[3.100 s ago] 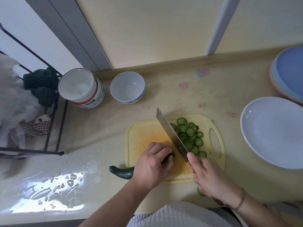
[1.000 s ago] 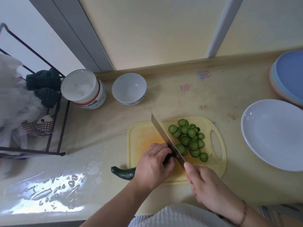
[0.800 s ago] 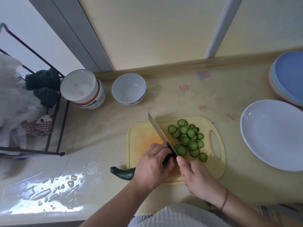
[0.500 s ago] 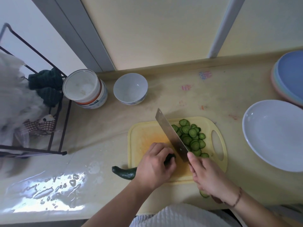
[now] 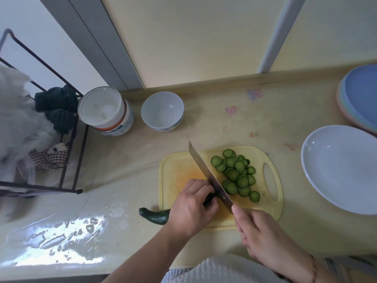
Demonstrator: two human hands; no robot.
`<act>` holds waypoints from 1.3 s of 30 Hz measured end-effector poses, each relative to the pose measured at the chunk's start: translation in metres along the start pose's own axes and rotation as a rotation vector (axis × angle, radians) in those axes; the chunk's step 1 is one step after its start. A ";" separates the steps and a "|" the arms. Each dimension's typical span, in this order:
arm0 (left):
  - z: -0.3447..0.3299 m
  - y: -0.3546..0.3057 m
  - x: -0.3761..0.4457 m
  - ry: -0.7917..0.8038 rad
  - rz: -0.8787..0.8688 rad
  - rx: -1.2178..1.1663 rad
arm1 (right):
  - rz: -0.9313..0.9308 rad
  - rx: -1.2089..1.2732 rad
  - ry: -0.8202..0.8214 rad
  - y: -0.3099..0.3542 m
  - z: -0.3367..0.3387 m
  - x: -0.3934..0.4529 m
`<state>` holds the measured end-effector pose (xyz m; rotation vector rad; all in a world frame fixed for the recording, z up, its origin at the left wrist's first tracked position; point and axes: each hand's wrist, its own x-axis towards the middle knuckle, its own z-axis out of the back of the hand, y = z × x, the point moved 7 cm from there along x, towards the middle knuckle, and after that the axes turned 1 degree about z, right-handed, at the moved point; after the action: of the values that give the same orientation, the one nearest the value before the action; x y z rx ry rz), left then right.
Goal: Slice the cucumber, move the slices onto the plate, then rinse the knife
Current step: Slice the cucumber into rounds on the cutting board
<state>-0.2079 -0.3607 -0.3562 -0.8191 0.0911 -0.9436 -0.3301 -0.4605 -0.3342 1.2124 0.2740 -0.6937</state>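
A: On the yellow cutting board (image 5: 177, 170), which step is this?

B: Slicing, by my reading. The left hand (image 5: 191, 209) curls over the cucumber (image 5: 156, 215), pinning it; the dark stem end sticks out past the board's left edge onto the counter. The right hand (image 5: 263, 240) is wrapped round the handle of the cleaver (image 5: 210, 176), forefinger up near the blade's heel. The blade sits right against the left fingers.

A: And what's cut already?

B: A pile of slices (image 5: 236, 176) lies on the board's right half, just right of the blade. None are on the white plate (image 5: 342, 170), which stands apart to the right.

A: So next?

B: Probably more cuts. Each calls for the left fingers to creep back along the cucumber, knuckles guiding the blade.

A: The surroundings?

B: A pale yellow countertop (image 5: 224, 123), stained, with a wet glare at lower left. A white bowl (image 5: 162, 111) and a lidded tub (image 5: 105, 111) sit by the wall; stacked coloured plates (image 5: 361, 99) far right; a wire rack (image 5: 40, 139) with cloths on the left.
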 end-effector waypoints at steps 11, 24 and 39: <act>-0.003 0.003 -0.002 -0.010 -0.010 0.020 | 0.003 -0.158 0.000 0.003 -0.009 0.026; 0.006 -0.005 -0.017 0.068 -0.105 0.287 | -0.062 -0.050 0.026 -0.010 0.011 0.022; -0.002 -0.007 -0.005 0.074 -0.117 0.172 | 0.016 -0.021 -0.012 -0.002 0.010 0.000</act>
<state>-0.2170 -0.3604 -0.3546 -0.6357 0.0262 -1.0765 -0.3327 -0.4702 -0.3319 1.1890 0.2609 -0.6819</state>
